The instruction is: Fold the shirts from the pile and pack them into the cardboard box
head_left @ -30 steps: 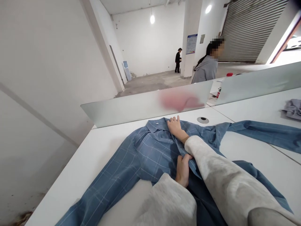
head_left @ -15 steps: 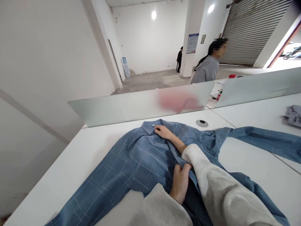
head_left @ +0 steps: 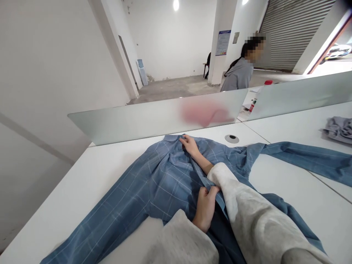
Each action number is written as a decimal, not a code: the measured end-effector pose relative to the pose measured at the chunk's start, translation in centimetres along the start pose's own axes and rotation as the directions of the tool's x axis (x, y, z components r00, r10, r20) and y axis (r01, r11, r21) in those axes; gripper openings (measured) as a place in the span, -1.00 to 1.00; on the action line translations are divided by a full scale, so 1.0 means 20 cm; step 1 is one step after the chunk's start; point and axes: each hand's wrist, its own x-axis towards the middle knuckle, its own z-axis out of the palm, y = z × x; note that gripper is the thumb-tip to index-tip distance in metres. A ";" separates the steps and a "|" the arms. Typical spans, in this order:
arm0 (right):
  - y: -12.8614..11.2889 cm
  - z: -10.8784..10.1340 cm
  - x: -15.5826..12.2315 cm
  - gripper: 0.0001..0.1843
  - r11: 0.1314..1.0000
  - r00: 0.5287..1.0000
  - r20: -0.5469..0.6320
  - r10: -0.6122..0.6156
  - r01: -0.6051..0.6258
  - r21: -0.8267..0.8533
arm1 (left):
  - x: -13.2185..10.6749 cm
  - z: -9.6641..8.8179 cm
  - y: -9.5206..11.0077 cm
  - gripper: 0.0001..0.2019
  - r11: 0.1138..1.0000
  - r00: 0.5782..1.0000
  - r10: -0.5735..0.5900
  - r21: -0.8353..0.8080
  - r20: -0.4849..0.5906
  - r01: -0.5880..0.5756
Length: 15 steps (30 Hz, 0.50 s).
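Observation:
A blue checked shirt (head_left: 154, 183) lies spread on the white desk (head_left: 110, 172), collar toward the frosted divider, one sleeve running off to the right. My right hand (head_left: 191, 146) reaches across to the collar and pinches the shirt's front edge there. My left hand (head_left: 205, 205) lies lower on the shirt, its fingers closed on the same front edge, partly under my right forearm. Both arms wear grey sleeves.
A frosted glass divider (head_left: 132, 121) stands along the desk's far edge, with a cable hole (head_left: 231, 138) in front of it. A crumpled grey cloth (head_left: 339, 128) lies at the far right. A person in grey (head_left: 238, 73) stands beyond the divider.
My right hand moved left along the collar and went from lying flat to pinching the shirt's edge. My left hand kept its hold. The camera view tilted down a little.

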 end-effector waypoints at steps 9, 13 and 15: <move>-0.01 0.01 0.00 -0.53 0.962 0.988 0.020 0.156 -0.156 0.226 | -0.10 -0.10 0.16 -0.80 0.777 0.827 0.348 0.357 0.441 -0.518; 0.03 0.02 0.00 -0.48 0.994 0.996 0.062 0.071 -0.076 0.074 | -0.15 -0.17 0.11 -0.59 0.604 0.786 0.447 0.504 0.426 -0.617; 0.06 0.02 0.00 -0.57 0.999 0.999 -0.018 0.037 -0.037 0.024 | -0.18 -0.19 0.09 -0.48 0.463 0.765 0.357 0.609 0.537 -0.644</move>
